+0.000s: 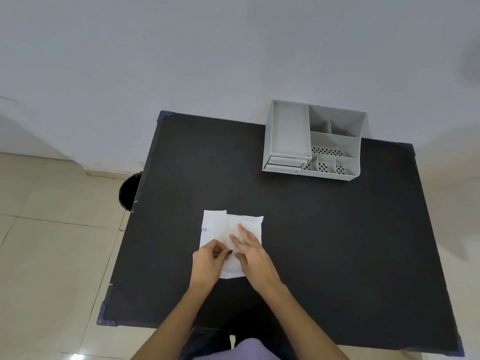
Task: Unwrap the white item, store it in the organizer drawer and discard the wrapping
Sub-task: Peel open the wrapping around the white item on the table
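My hands (233, 255) cover the wrapper's (215, 224) near part; the table (311, 242) hides half the bin (128, 190).

White item (233, 229) lies flat, wrapping seemingly part-opened; grey organizer (311, 141) beyond

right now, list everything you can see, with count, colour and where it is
white wrapped item: one, white with a bit of blue print at its left edge, flat on the near-middle of the table, wrapping partly spread open
table: one, black top with dark blue edges, set against the wall
organizer: one, light grey, far right part of the table by the wall; open compartments on top, two shut drawers at its lower left front
bin: one, black, on the floor off the table's left edge, mostly hidden
floor: beige tiles, left of the table
wall: pale grey, behind the table
left hand: one, pinching the item's near part
right hand: one, fingers laid flat on the item
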